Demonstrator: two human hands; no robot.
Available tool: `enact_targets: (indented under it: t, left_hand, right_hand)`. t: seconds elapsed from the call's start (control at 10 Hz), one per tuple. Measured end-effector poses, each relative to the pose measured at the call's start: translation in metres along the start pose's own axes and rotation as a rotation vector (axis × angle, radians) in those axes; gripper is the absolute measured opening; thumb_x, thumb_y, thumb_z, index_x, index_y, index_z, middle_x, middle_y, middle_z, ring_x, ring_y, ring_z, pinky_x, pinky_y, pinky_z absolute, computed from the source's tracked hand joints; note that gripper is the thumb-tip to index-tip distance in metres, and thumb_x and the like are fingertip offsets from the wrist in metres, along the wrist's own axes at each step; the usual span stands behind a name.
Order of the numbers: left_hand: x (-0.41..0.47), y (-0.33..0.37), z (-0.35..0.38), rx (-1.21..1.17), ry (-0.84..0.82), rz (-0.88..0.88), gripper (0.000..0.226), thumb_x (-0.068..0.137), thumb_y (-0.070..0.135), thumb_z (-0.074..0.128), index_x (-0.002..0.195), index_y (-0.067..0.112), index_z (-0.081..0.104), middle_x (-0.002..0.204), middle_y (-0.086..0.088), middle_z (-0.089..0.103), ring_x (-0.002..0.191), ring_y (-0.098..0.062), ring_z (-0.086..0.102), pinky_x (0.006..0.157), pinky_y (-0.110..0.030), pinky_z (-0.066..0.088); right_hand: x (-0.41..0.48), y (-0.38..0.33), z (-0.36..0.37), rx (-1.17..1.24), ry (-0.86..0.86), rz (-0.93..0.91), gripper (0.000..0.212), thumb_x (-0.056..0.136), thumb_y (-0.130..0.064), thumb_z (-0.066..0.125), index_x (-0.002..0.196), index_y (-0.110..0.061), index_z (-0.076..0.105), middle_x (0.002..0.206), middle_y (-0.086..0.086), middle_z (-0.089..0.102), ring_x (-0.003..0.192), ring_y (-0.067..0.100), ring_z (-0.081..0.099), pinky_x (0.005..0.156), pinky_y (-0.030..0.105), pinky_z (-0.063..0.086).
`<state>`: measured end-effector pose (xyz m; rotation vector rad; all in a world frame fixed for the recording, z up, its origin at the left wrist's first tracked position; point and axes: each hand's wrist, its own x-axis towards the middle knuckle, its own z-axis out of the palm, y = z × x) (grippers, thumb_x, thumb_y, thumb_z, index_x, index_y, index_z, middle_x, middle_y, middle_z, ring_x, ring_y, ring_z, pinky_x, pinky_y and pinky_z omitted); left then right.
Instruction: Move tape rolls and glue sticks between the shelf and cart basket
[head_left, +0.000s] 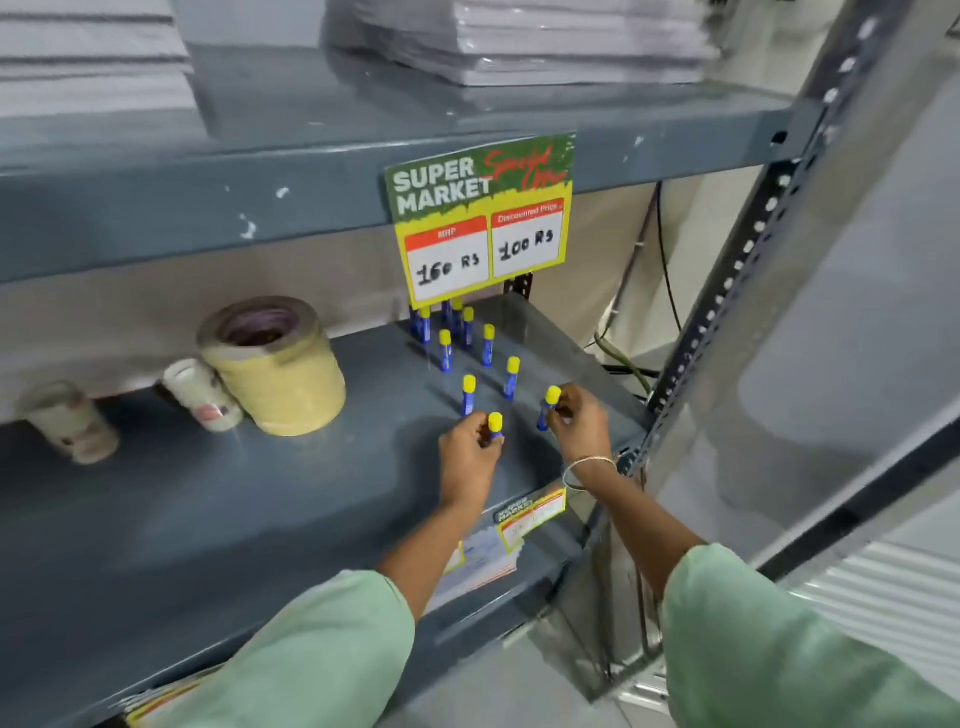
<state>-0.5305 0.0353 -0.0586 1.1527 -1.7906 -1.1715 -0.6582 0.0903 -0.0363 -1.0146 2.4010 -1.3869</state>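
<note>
Each hand pinches an upright blue glue stick with yellow cap, left hand (467, 447) on one (494, 427), right hand (579, 423) on another (549, 408), near the grey metal shelf (260, 519)'s right front corner; a careless brush of the wrist could topple the standing neighbours (468, 394).

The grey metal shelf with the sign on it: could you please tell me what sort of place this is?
Probably a shop's stationery aisle: a green-and-yellow "Super Market" price sign hangs on the grey metal shelf, above upright blue glue sticks with yellow caps and beige tape rolls.

1. We have one view only, from a wide-angle head camera.
2. We look forward and down onto a grey shelf (218, 519) from close range.
3. Both forearms enter from the bottom edge; straight lines bow toward the frame's edges.
</note>
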Motion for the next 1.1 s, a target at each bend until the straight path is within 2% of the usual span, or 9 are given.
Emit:
enact_targets:
  t: [0.1,0.2,0.4,0.5,0.7,0.8,0.9,1.0,1.1]
  left_hand:
    - [0.003,-0.005,0.003,0.027,0.036,0.006,0.006,0.077,-0.005,0.067,0.075,-0.001,0.062,0.072,-0.025,0.068,0.061,-0.016,0.047,0.063,-0.029,0.042]
    - [0.005,-0.007,0.004,0.024,0.052,0.006,0.005,0.077,-0.004,0.068,0.078,-0.001,0.064,0.074,-0.024,0.069,0.061,-0.016,0.049,0.064,-0.03,0.044]
    - [0.006,-0.01,0.009,0.001,0.069,-0.004,0.006,0.08,-0.002,0.067,0.086,-0.002,0.067,0.08,-0.024,0.072,0.066,-0.022,0.059,0.072,-0.044,0.055]
    - [0.005,-0.01,0.01,-0.008,0.074,-0.006,0.01,0.081,-0.001,0.067,0.091,0.0,0.067,0.082,-0.022,0.073,0.075,-0.033,0.068,0.076,-0.045,0.056]
    - [0.004,-0.011,0.008,-0.019,0.045,-0.016,0.029,0.076,-0.006,0.07,0.103,0.003,0.064,0.09,-0.02,0.072,0.082,-0.028,0.068,0.079,-0.036,0.057]
    - [0.0,-0.009,0.002,-0.055,0.052,-0.023,0.046,0.073,-0.01,0.072,0.114,0.002,0.058,0.101,-0.022,0.067,0.089,-0.029,0.065,0.083,-0.038,0.058]
    - [-0.001,-0.014,-0.002,-0.062,0.072,-0.013,0.05,0.07,-0.011,0.073,0.116,0.001,0.057,0.108,-0.021,0.063,0.09,-0.024,0.06,0.083,-0.037,0.056]
    - [-0.003,-0.016,-0.01,-0.075,0.073,-0.005,0.052,0.069,-0.011,0.074,0.116,0.001,0.056,0.117,-0.02,0.06,0.097,-0.021,0.057,0.082,-0.033,0.053]
    - [-0.007,-0.012,-0.015,-0.061,0.06,-0.018,0.053,0.07,-0.008,0.075,0.118,0.001,0.055,0.12,-0.018,0.058,0.107,-0.029,0.059,0.086,-0.037,0.054]
  right_hand:
    - [0.004,0.003,0.009,0.007,-0.039,-0.004,0.012,0.083,0.011,0.058,0.095,0.012,0.059,0.094,0.03,0.068,0.088,0.038,0.064,0.079,0.044,0.051]
    - [0.005,0.005,0.014,-0.023,-0.054,-0.022,0.011,0.083,0.01,0.059,0.095,0.011,0.059,0.091,0.03,0.068,0.086,0.038,0.064,0.079,0.045,0.051]
    - [0.005,0.011,0.018,-0.079,-0.069,-0.033,0.006,0.083,0.006,0.062,0.086,0.01,0.057,0.081,0.029,0.065,0.07,0.023,0.051,0.067,0.036,0.045]
    - [0.008,0.011,0.019,-0.096,-0.083,-0.013,0.009,0.082,0.005,0.063,0.089,0.009,0.059,0.082,0.026,0.065,0.073,0.031,0.054,0.075,0.046,0.05]
    - [0.01,0.012,0.02,-0.092,-0.109,0.013,0.016,0.083,0.004,0.064,0.098,0.007,0.06,0.094,0.028,0.069,0.088,0.04,0.063,0.082,0.046,0.052]
    - [0.008,0.01,0.019,-0.065,-0.13,0.025,0.022,0.082,0.006,0.065,0.103,0.007,0.06,0.097,0.027,0.069,0.09,0.039,0.065,0.084,0.042,0.053]
    - [0.008,0.011,0.017,-0.041,-0.136,0.033,0.026,0.081,0.008,0.065,0.107,0.007,0.06,0.099,0.027,0.07,0.092,0.038,0.066,0.085,0.04,0.052]
    - [0.006,0.01,0.018,-0.009,-0.138,0.032,0.036,0.079,0.009,0.066,0.114,0.006,0.057,0.105,0.026,0.069,0.098,0.038,0.065,0.088,0.038,0.051]
    - [0.0,0.008,0.013,0.032,-0.146,0.076,0.064,0.076,0.001,0.074,0.133,0.002,0.043,0.131,0.021,0.055,0.12,0.035,0.054,0.102,0.037,0.047]
